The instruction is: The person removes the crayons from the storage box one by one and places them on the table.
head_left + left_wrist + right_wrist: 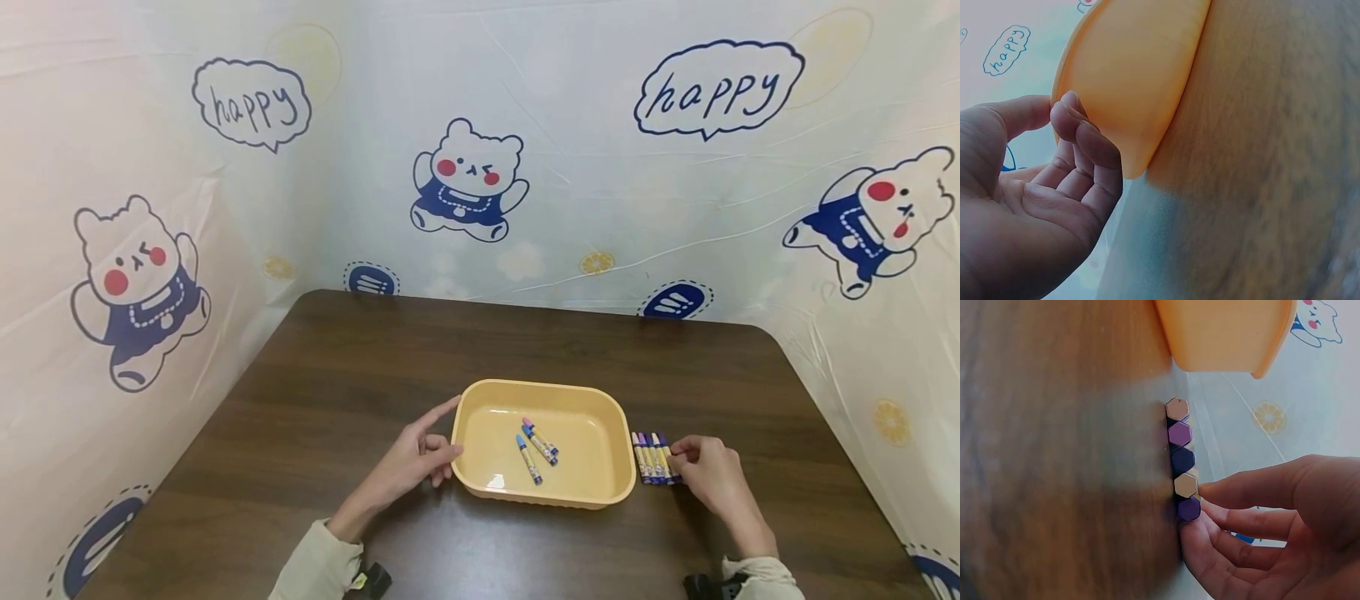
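Note:
The yellow rectangular basin stands on the table, with three crayons lying loose on its floor. At its left end my left hand touches the rim with the thumb and stretched index finger. The other fingers of that hand curl loosely just outside the wall. Right of the basin, several crayons lie side by side in a row. Their hexagonal ends show in the right wrist view, purple at the hand's end. Around this outermost crayon, my right hand pinches with thumb and index finger.
The dark brown wooden table spreads around the basin. Behind it and at both sides hangs a pale curtain printed with bears and the word "happy". A dark band sits at the left wrist.

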A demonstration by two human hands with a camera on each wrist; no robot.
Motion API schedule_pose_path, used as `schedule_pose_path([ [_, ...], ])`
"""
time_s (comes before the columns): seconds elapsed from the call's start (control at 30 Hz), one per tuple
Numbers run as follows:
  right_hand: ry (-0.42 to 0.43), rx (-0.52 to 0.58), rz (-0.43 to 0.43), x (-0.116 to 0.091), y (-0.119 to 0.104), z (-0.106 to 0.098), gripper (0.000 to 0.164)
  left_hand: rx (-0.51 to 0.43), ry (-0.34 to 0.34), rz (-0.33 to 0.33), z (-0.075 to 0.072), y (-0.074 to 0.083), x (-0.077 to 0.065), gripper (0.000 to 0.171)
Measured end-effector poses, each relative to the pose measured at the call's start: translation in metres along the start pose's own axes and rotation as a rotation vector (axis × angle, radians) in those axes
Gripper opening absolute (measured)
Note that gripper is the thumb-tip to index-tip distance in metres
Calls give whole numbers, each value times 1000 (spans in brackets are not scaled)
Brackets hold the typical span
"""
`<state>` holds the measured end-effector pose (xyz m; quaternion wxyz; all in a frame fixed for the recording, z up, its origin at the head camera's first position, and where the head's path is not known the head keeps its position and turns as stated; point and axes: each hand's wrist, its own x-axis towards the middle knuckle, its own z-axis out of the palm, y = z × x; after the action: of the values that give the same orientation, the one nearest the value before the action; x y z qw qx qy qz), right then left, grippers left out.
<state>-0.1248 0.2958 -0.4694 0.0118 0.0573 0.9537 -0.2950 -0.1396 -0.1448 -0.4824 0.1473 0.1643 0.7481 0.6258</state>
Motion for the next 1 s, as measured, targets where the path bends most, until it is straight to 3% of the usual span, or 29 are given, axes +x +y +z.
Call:
schedule_pose_path([
  [0.57,13,-10,-10,-3,-4,-5,16,-6,3,0,0,-1,-1,72],
  [1.0,142,-71,-155,-9,-28,-18,13,-10,0,7,0,0,-1,72],
])
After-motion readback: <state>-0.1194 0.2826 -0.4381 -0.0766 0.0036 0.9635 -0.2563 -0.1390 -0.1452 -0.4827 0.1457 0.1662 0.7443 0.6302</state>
